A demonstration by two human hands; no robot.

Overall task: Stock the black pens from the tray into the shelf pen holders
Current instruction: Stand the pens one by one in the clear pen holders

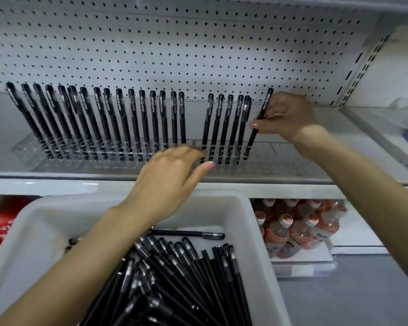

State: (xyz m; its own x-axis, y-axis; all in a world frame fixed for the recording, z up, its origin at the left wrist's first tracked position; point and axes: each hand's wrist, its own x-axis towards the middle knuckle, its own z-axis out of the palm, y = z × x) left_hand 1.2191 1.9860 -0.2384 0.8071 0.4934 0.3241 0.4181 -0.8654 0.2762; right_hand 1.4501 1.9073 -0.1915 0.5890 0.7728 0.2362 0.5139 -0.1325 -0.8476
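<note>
Pegboard (198,43) ran across the back, with the shelf (292,177) under it. Down front sat the white tray (45,231), still holding a big loose pile of black pens (186,278). On the shelf were two clear holders: the left one (24,149) had a full row of pens standing in it, while the right one (280,151) had only five at its left end. Some bottles (299,227) sat lower right. The left hand (172,175) lay flat, fingers straight, at the front where the holders meet; couldn't tell if it touched. The right hand (290,116) pinched one pen (260,118), tilted, with its tip down in the right holder just beside those five.
</note>
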